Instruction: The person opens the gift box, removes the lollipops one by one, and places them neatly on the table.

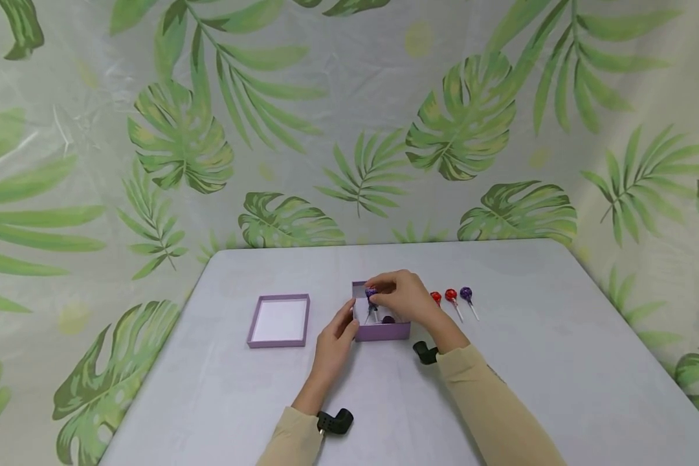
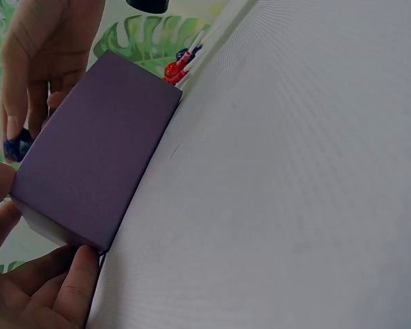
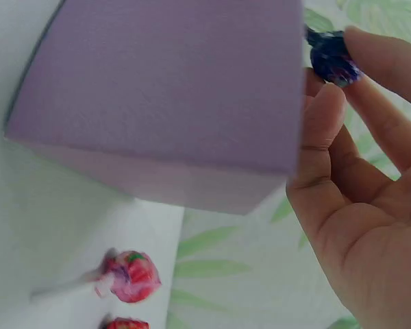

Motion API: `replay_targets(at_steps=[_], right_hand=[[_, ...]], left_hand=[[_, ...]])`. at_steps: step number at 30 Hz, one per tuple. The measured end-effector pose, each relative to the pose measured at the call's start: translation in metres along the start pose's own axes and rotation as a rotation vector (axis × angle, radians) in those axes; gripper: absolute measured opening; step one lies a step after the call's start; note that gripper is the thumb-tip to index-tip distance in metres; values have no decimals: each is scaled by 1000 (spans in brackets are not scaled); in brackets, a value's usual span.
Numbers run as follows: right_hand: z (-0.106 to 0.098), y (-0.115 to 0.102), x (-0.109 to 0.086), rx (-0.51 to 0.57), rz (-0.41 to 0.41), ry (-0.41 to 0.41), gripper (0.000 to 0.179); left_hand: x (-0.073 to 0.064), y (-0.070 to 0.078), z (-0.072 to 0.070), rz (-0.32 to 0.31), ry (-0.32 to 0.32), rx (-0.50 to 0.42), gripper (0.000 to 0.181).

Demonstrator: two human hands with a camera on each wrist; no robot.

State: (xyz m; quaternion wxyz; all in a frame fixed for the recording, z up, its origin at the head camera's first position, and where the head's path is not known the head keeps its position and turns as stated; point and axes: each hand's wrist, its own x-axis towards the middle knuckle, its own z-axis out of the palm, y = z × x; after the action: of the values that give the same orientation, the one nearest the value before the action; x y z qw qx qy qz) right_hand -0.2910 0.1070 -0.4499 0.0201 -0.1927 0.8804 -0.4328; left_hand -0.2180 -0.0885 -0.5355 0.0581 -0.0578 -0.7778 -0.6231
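Observation:
My right hand (image 1: 406,298) pinches a dark purple wrapped lollipop (image 1: 371,292) by its candy head, over the open purple box (image 1: 382,332). Its stick points down into the box in the head view. Inside the box, another dark purple lollipop head (image 1: 388,320) shows near the front wall. With thumb and fingers at the box's left side and front corner, my left hand (image 1: 333,343) holds the box in place on the table. From the right wrist, thumb and fingertips meet around the blue-purple wrapper (image 3: 334,60) beside the box's top edge; the box wall hides the stick there.
Right of the box lie two red lollipops (image 1: 451,294) and a purple one (image 1: 466,293), partly behind my right wrist. A shallow purple-rimmed lid (image 1: 277,343) lies to the left. The white table (image 1: 221,401) ends at a leaf-patterned curtain (image 1: 361,175).

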Motion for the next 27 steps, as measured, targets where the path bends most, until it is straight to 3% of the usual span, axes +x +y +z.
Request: replay_targets(at_steps=[9, 15, 23, 27], right_hand=[[-23, -6, -11, 45, -55, 97, 29], [-42, -5, -18, 60, -37, 115, 28], [-67, 9, -28, 65, 4, 127, 29], [-79, 18, -33, 58, 22, 128, 29]], left_hand=[[0, -1, 1, 29, 10, -1, 46], [0, 0, 2, 20, 24, -6, 46], [-10, 38, -3, 21, 19, 0, 46], [-10, 36, -4, 24, 8, 12, 47]])
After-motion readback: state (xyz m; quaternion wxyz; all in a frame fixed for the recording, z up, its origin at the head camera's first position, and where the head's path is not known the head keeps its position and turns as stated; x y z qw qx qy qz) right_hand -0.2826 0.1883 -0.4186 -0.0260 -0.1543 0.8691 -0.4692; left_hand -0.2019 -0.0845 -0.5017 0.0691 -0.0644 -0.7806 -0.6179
